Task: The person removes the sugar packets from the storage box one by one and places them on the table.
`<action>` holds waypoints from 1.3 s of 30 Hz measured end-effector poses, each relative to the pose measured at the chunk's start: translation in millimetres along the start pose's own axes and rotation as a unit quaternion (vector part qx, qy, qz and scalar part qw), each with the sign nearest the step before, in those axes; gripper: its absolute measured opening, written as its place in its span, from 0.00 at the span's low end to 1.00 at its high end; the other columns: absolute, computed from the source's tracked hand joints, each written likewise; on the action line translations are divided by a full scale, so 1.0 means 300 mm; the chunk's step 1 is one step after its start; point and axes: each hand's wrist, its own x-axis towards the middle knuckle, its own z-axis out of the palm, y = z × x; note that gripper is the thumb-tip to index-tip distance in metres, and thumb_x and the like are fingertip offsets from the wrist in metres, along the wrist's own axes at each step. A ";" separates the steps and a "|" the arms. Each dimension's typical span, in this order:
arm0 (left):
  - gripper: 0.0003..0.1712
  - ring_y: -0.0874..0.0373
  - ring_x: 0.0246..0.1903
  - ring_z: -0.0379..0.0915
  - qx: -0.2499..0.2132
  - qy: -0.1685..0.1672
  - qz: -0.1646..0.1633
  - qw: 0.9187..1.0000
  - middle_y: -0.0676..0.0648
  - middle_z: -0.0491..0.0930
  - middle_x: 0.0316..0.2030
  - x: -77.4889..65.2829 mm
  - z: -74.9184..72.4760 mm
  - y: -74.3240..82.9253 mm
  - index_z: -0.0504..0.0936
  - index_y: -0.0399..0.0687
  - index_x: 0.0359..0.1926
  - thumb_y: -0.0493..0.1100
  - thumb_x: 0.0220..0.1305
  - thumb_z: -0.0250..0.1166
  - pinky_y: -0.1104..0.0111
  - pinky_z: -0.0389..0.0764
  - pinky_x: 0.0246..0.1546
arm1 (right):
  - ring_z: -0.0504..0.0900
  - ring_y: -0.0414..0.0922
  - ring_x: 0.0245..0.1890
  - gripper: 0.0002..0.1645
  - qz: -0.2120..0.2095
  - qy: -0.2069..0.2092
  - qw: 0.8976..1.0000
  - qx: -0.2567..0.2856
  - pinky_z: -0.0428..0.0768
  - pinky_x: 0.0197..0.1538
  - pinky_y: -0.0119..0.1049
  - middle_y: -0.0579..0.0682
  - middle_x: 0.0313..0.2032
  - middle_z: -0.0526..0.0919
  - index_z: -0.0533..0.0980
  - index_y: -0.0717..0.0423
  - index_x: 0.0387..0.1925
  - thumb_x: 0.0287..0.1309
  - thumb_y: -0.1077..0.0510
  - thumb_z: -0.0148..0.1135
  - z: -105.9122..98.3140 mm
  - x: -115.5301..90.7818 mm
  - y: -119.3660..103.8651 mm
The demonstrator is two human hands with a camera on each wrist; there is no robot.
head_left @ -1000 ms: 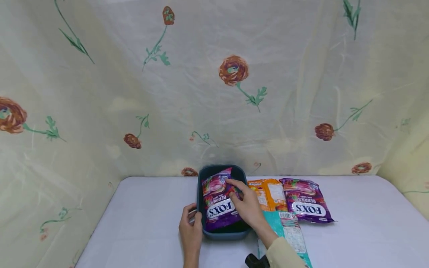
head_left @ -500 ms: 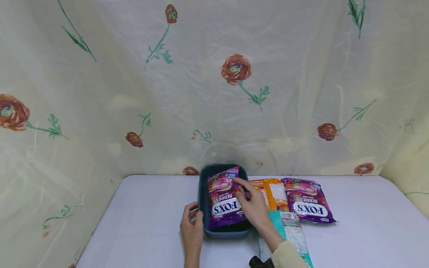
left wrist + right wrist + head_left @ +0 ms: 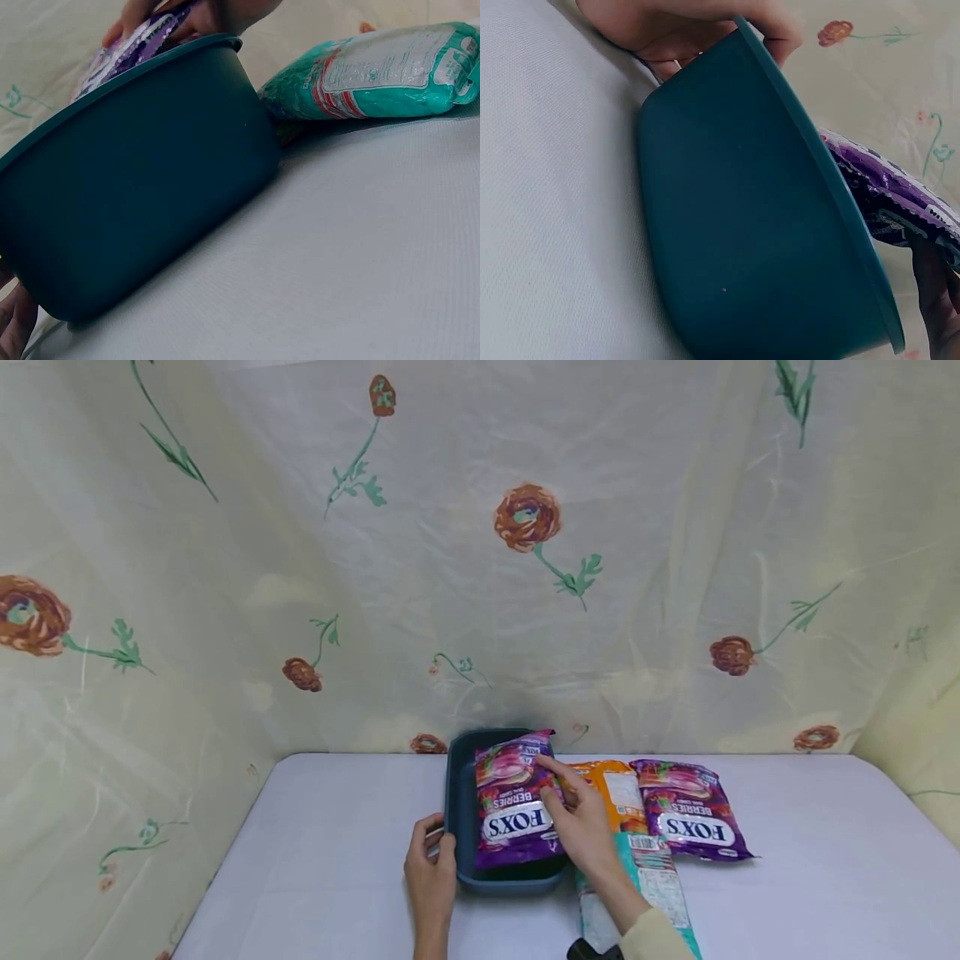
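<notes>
My right hand holds a purple Fox's Berries candy bag by its right side, thumb and forefinger on the front. The bag is tilted above a dark teal plastic tub and overlaps its right rim. In the right wrist view the bag stands out past the tub's rim, with fingers beneath it. My left hand grips the tub's near left side; the right wrist view shows that hand with a digit over the rim and fingers against the outer wall. The tub's floor is mostly hidden.
Right of the tub lie an orange packet, a teal packet and a second purple Fox's bag on the white-covered table. A flower-patterned curtain hangs behind. A black object sits by the right wrist.
My right hand and the purple candy bag have moved right, from inside the tub's outline to over its right rim. The left hand and the tub stay nearly in place.
</notes>
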 end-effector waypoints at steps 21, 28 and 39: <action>0.13 0.57 0.39 0.79 -0.005 0.006 0.031 0.999 0.46 0.83 0.42 -0.003 -0.001 -0.006 0.81 0.48 0.42 0.35 0.55 0.58 0.68 0.77 0.38 | 0.83 0.44 0.42 0.24 0.005 0.012 0.999 0.047 0.82 0.38 0.31 0.55 0.58 0.76 0.71 0.37 0.60 0.65 0.60 0.53 -0.071 -0.037 0.006; 0.14 0.58 0.39 0.79 -0.001 0.009 0.030 1.000 0.47 0.83 0.41 0.001 -0.004 -0.009 0.81 0.49 0.42 0.35 0.55 0.58 0.69 0.77 0.38 | 0.79 0.33 0.34 0.24 -0.017 0.026 0.998 0.059 0.74 0.26 0.28 0.52 0.59 0.75 0.72 0.42 0.60 0.64 0.61 0.54 -0.091 -0.048 0.012; 0.14 0.58 0.39 0.79 -0.005 0.006 0.037 0.999 0.47 0.83 0.41 0.001 -0.003 -0.012 0.81 0.48 0.43 0.35 0.55 0.57 0.71 0.76 0.38 | 0.77 0.31 0.36 0.23 -0.009 0.037 0.999 0.035 0.70 0.23 0.26 0.47 0.64 0.69 0.71 0.42 0.61 0.65 0.59 0.53 -0.139 -0.063 0.039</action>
